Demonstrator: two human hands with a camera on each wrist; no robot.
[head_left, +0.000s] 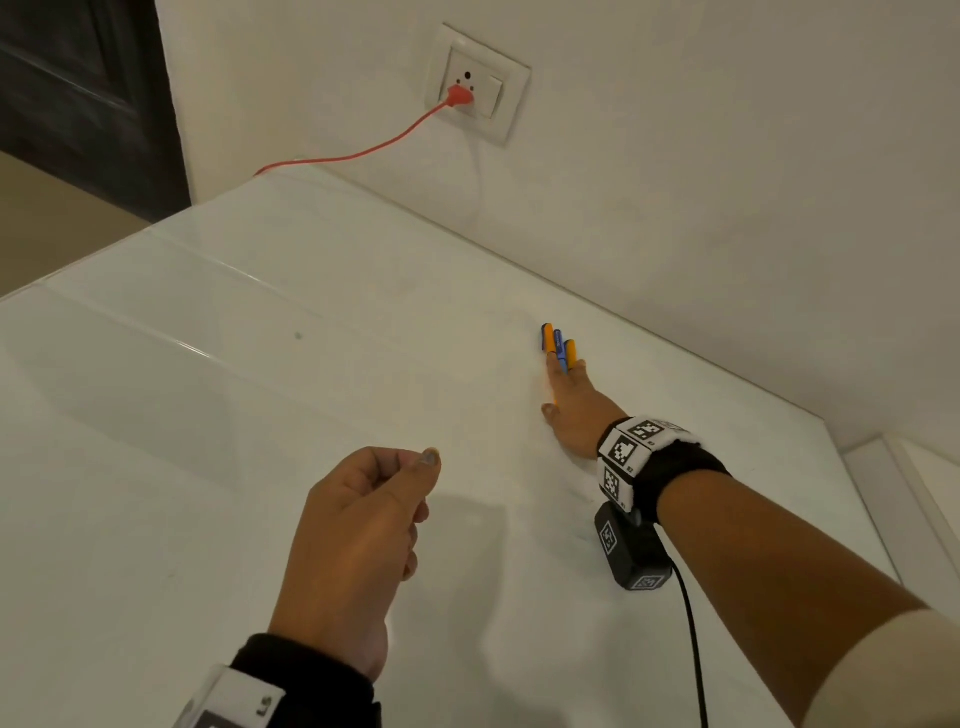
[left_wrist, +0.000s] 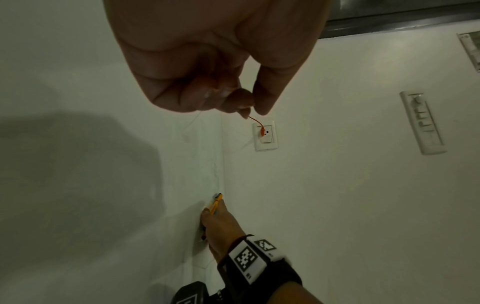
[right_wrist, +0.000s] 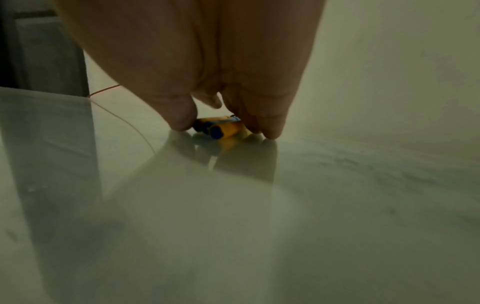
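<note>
On my feed the right hand (head_left: 569, 410) is stretched far forward, palm down, on the white surface (head_left: 260, 389) close to the wall. Three small cylinders (head_left: 558, 345), two orange and one blue, lie side by side at the far end of that hand, right where its fingers are, pointing toward the wall. From the right wrist camera their dark ends face me, low between the digits, and the fingertips (right_wrist: 271, 134) on either side touch the surface. The thumb (head_left: 548, 410) is spread off to the left, apart from the cylinders. The left hand (head_left: 358, 525) hovers nearer me, well apart from them. Its fingers are curled into a loose fist with the thumb tip on the forefinger, and I see nothing in it.

I cannot tell whether the right fingers grip the cylinders or only lie against them. The head camera hides those fingers, and the wrist picture is dim and blurred. The left wrist band is cut off at the bottom edge.

The surface is glossy white with long raised ridges on its left part, and it mirrors the hand. It meets a plain pale wall (head_left: 727, 182), with a dark door (head_left: 78, 93) at far left. The left wrist camera shows a switch panel (left_wrist: 422, 123) further along. A socket plate (head_left: 475, 83) holds a red plug (head_left: 458, 96), and its red cable (head_left: 363, 150) runs down to the surface's back corner.
</note>
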